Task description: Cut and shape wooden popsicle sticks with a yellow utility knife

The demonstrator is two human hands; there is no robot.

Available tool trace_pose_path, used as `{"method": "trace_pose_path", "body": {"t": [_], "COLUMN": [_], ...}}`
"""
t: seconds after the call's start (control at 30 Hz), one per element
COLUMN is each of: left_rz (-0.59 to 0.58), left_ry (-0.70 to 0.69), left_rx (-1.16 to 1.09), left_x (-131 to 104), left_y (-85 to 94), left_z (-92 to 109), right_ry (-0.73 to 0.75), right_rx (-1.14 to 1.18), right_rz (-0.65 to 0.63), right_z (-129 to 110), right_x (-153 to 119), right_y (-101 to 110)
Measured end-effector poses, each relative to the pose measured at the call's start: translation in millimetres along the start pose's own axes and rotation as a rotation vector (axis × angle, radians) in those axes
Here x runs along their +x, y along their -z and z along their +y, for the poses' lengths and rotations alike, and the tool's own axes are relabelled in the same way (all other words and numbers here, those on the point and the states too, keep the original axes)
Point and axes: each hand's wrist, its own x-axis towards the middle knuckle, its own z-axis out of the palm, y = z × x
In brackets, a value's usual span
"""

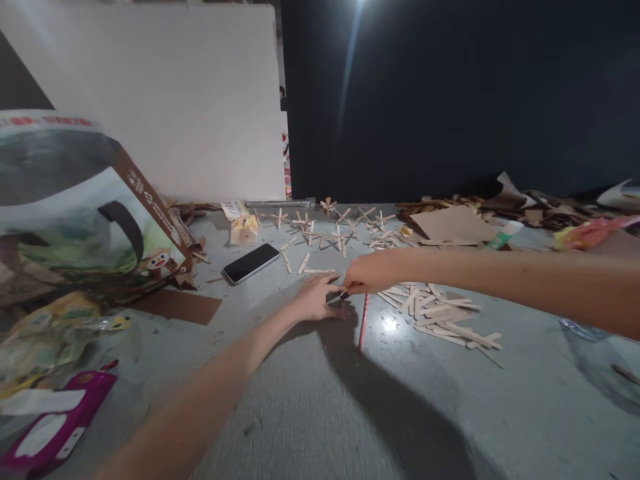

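Reaching over table (pixel 280 413): left hand (pixel 317 297), fingers parted; right hand (pixel 364 273) beside, fingers curled; cannot tell either's grasp. Wooden sticks (pixel 447 317) near.

One view in play — worn at the head, looking forward and down over the worktop (pixel 280 407), near enough that both hands (pixel 316 298) sit mid-frame — and taking in the white panel (pixel 190 100) and dark panel (pixel 460 100) beyond.

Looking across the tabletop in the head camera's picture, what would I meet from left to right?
Purple object, brown cardboard strip, phone, left hand, red stick, pile of wooden sticks, clear plastic.
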Motion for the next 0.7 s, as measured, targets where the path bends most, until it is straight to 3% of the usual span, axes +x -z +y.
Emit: {"method": "trace_pose_path", "body": {"t": [0.2, 0.43, 0.7], "left_rz": [-0.001, 0.008, -0.016], "left_ry": [0.051, 0.064, 0.034], "left_rx": [-0.028, -0.064, -0.015], "left_x": [-1.9, -3.2, 1.6], "left_y": [3.4, 6.4, 4.3], "left_z": [6.4, 7.9, 5.7], "right_ry": [-0.138, -0.141, -0.104], "right_rx": [0.169, -0.156, -0.184], "right_rz": [0.005, 0.005, 0.051], "right_z": [-5.5, -14.3, -11.4], "right_x": [-3.2, -8.0, 7.7], "right_y": [-5.7, -17.0, -16.0]}}
